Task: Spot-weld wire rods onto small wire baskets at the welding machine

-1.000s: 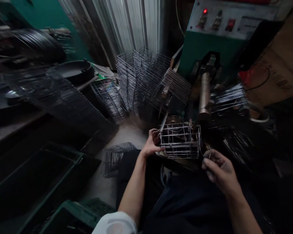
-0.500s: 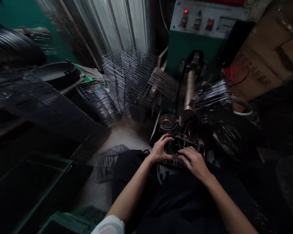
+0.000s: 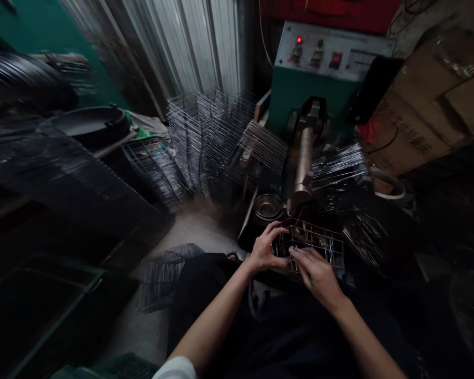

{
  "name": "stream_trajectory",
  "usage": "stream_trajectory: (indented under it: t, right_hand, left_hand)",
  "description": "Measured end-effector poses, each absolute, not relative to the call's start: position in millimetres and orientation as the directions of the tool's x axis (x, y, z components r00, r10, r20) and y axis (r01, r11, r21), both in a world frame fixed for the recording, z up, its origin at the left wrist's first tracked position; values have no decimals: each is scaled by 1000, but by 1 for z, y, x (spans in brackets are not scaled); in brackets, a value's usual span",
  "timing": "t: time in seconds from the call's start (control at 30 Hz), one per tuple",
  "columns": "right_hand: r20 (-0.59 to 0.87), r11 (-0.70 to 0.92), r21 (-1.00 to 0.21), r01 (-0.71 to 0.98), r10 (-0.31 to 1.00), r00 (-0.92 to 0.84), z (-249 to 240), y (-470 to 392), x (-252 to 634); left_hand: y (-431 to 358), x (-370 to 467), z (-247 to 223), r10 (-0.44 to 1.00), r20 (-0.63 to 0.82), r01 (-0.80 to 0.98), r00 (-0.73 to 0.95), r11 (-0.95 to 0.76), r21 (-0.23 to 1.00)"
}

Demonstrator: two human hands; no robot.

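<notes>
A small wire basket (image 3: 326, 239) is held above my lap, close to the front of a green machine. My left hand (image 3: 265, 251) grips its left end, thumb and fingers curved around the wires. At the basket's near side my right hand (image 3: 318, 273) has its fingers close together on the wires, near my left thumb. Whether a small part is pinched between those fingertips is too dark to tell. Just beyond the basket juts the machine's thick metal electrode arm (image 3: 305, 163).
The green machine (image 3: 278, 89) carries a panel with a lit red lamp. Stacked wire baskets (image 3: 201, 142) stand left of it, and another wire basket (image 3: 161, 276) is by my leg. A metal dish (image 3: 267, 206) and loose wire rods (image 3: 365, 237) flank the work. Cardboard boxes (image 3: 414, 129) are at right.
The basket has turned and shifted slightly right, with both hands still on it. My view has tilted up a little, showing more of the machine's top.
</notes>
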State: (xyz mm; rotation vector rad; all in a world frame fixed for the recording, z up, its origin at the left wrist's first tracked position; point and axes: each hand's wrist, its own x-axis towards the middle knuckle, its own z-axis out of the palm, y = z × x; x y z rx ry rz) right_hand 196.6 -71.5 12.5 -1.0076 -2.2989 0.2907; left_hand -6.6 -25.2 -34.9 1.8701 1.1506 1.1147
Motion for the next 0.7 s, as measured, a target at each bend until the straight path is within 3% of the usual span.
stream_trajectory:
  t: [0.7]
  right_hand:
    - [486, 713, -348, 609, 692, -533, 25, -39, 192]
  left_hand:
    - [-1, 1, -44, 903, 404, 244, 143, -428, 870]
